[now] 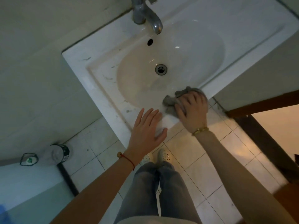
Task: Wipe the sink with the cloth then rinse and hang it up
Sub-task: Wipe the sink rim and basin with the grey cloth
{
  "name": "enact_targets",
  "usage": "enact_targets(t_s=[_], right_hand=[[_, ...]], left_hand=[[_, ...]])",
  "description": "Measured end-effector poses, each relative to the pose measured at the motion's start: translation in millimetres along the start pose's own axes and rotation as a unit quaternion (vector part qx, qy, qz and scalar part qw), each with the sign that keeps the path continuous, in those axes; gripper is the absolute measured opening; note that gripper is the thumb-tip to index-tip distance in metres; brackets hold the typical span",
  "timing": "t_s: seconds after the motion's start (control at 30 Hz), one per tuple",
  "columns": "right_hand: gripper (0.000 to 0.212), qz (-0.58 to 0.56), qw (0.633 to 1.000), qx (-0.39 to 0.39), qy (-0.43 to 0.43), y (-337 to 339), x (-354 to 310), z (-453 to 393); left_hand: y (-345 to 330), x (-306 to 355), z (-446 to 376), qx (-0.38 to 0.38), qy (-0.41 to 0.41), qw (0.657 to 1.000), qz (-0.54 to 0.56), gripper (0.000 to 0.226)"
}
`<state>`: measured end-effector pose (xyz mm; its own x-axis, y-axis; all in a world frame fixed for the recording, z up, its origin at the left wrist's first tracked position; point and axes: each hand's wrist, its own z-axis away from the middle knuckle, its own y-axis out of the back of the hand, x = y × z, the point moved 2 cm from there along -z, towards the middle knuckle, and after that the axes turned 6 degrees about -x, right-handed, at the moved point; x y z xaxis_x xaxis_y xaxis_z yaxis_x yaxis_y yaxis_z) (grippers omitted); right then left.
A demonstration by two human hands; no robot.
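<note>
A white sink (pixel 103 88) with an oval basin fills the upper middle of the head view, its drain (pixel 161 69) near the centre and a metal tap (pixel 146 15) at the back. A crumpled grey cloth (pixel 171 101) lies on the sink's front rim, at the basin's near right edge. My right hand (pixel 192 110) presses down on the cloth, fingers spread over it. My left hand (pixel 148 126) rests flat on the front rim just left of the cloth, fingers apart, holding nothing.
Dark smudges mark the sink's left rim. A small bin (pixel 60 153) and a green-and-white container (pixel 29 159) stand on the tiled floor at lower left. A dark wooden door frame (pixel 258 135) is on the right. My legs and white shoes are below the sink.
</note>
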<state>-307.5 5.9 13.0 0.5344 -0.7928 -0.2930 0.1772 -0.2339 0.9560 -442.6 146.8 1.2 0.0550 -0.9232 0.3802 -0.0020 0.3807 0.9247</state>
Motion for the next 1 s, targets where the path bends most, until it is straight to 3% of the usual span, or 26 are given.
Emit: enact_targets(t_s=[0.1, 0.2, 0.37, 0.43, 0.63, 0.8, 1.0], right_hand=[[0.047, -0.009, 0.991, -0.051, 0.120, -5.4, -13.1, 19.6], [0.053, 0.028, 0.986, -0.069, 0.152, 3.5, 13.9, 1.7], [0.042, 0.000, 1.000, 0.012, -0.007, 11.8, 32.0, -17.9], [0.040, -0.007, 1.000, 0.010, -0.011, 2.7, 12.1, -3.9], [0.050, 0.015, 0.980, -0.081, 0.179, 9.4, 24.6, 0.6], [0.042, 0.013, 0.994, -0.031, 0.106, 21.5, 60.6, -27.8], [0.046, -0.022, 0.998, -0.044, 0.030, 7.0, 13.4, -3.3]], left_hand=[[-0.1, -2.1, 1.1, 0.014, -0.001, 1.000, 0.015, 0.046], [0.2, -0.8, 2.2, 0.017, -0.005, 1.000, 0.010, 0.047], [1.1, -0.3, 2.0, 0.020, 0.007, 1.000, -0.002, 0.046], [-0.5, -0.2, 2.6, 0.018, 0.005, 1.000, -0.003, 0.047], [-3.2, -1.1, 2.8, 0.000, 0.006, 1.000, 0.001, 0.048], [-2.1, -1.3, 3.1, -0.019, 0.009, 1.000, -0.001, 0.045], [35.5, -22.8, 0.9, 0.045, -0.046, 0.998, -0.002, 0.042]])
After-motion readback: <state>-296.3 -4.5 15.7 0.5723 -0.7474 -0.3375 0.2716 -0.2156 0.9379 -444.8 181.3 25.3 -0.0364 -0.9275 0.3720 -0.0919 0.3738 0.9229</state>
